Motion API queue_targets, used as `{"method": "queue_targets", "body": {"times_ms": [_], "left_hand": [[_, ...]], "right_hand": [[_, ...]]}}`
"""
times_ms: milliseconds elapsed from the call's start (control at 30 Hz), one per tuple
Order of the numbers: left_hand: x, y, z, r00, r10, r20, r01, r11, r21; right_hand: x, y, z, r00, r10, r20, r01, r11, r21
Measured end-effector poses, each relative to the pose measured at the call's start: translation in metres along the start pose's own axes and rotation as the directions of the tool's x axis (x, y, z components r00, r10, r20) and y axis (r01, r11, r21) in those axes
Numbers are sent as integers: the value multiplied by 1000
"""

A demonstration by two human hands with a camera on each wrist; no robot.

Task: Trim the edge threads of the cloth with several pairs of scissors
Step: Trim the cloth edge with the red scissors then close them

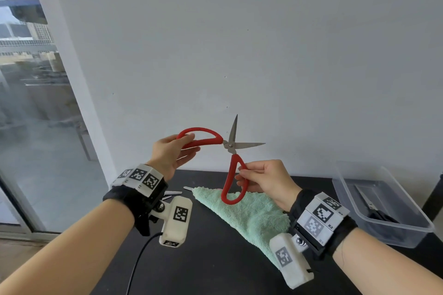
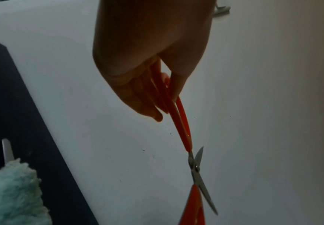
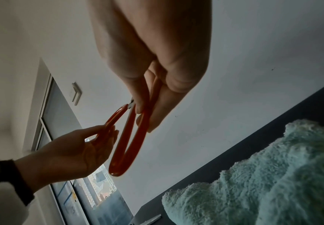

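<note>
Red-handled scissors (image 1: 230, 145) hang in the air above the table, spread wide, one blade pointing up and the other to the right. My left hand (image 1: 186, 143) pinches the upper left handle loop (image 2: 184, 129) between thumb and fingers (image 2: 158, 117). My right hand (image 1: 241, 175) pinches the lower handle loop (image 3: 134, 144) near its top. A fluffy mint-green cloth (image 1: 251, 215) lies folded on the black table (image 1: 215, 258) beneath the hands, and it also shows in both wrist views (image 2: 12, 190) (image 3: 272, 175). Neither hand touches the cloth.
A clear plastic box (image 1: 407, 227) at the right holds dark scissors (image 1: 374, 208). Metal blades of other scissors (image 1: 173, 193) lie on the table left of the cloth. A white wall stands right behind the table, and a glass door (image 1: 36, 127) is at the left.
</note>
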State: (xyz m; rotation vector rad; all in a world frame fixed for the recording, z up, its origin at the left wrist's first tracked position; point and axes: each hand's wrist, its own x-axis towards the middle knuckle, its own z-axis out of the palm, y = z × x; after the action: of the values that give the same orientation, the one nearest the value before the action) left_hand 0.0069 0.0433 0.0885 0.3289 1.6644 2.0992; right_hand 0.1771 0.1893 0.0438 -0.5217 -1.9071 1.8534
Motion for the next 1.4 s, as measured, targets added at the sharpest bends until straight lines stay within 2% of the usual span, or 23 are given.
{"method": "queue_targets", "body": {"times_ms": [100,167,233,333,600,867,1100,1300,1400], "left_hand": [[-4,-4,-4,999,9,42,-12,998,63],[-6,-5,-8,998,-18,52,13,996,92],[-8,-6,-13,992,-64,110,47,987,155],[-12,-11,-17,966,-141,215,83,962,260],[-21,-14,-19,906,-264,331,122,911,393],[-23,-23,-17,887,-241,395,99,933,345],[-26,-25,-8,870,-221,440,70,940,334],[-27,-26,-2,872,-207,444,47,937,345],[-30,-27,4,855,-209,475,46,942,332]], "right_hand": [[0,2,-2,1000,2,-27,-1,1000,2],[-1,4,-2,999,5,-39,-4,1000,7],[-3,4,-3,998,10,-55,-8,999,37],[-5,5,-2,997,29,-75,-22,995,94],[-6,10,-3,995,59,-77,-51,992,111],[-3,2,2,992,0,-128,11,996,84],[-2,6,0,985,15,-174,3,994,105],[-6,6,-1,995,36,-94,-37,999,-6],[-9,1,-5,994,22,-105,-24,999,-21]]}}
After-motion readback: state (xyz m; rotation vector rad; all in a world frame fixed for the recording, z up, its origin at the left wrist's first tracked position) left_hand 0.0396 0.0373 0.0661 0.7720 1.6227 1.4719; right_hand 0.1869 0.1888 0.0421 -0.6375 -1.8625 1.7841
